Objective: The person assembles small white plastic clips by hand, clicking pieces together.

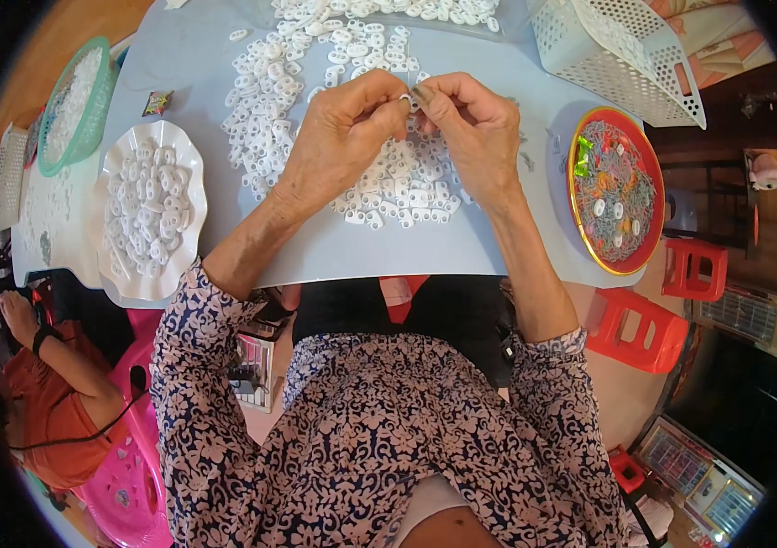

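Over the middle of a grey-blue table, my left hand (352, 128) and my right hand (471, 128) meet, fingertips almost touching. The left thumb and fingers pinch a small white plastic piece (405, 97), only a bit of which shows. My right thumb and forefinger are pressed together beside it; whatever they hold is too small to make out. Beneath and around both hands spread loose white two-holed plastic pieces (261, 110). To the left, a scalloped white plate (195, 183) bears more of them. On the right, a red round tray (580, 215) holds tangled grey cords (621, 187).
A white perforated basket (580, 46) stands far right, and a green basket (101, 100) of white bits far left. A small wrapped packet (157, 102) lies near the plate. Red stools (640, 329) stand at right; another person's arm (78, 370) shows at lower left.
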Demonstrator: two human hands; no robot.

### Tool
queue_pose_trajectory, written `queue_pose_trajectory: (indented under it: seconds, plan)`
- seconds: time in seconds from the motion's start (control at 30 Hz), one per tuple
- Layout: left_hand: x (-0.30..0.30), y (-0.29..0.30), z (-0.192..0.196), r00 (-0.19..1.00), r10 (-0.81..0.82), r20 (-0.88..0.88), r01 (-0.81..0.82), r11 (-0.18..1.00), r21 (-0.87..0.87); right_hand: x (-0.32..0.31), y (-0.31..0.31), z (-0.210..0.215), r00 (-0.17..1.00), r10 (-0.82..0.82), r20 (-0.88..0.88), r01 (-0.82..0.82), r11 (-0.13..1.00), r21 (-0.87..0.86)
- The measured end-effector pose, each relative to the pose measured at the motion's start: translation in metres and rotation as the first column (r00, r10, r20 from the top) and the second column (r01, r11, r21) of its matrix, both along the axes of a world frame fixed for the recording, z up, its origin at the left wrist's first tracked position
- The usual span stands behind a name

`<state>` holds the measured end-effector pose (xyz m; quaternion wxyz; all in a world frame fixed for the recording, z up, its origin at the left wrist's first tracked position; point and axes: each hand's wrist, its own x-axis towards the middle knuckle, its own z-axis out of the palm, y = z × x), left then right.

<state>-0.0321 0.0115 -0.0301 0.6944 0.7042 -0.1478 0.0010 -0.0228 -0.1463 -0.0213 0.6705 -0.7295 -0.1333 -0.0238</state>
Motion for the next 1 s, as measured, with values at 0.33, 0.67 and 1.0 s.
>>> queue_pose_trajectory:
  seconds: [0.33,0.67,1.0]
  plan:
    - [0.001,0.002,0.0,1.0,-0.01,-0.017,0.01,1.0,0.02,0.0,-0.004,0.001,0.996,0.02,-0.085,-0.016,0.998,0.053]
    - [0.003,0.002,0.0,0.999,-0.025,0.037,0.025,1.0,-0.003,-0.001,0.002,0.0,1.0,-0.005,-0.027,0.007,0.998,0.064]
    - [0.028,0.038,0.013,0.968,0.176,0.177,-0.198,0.973,0.119,0.001,-0.006,0.002,0.99,-0.119,-0.07,0.132,0.965,0.225]
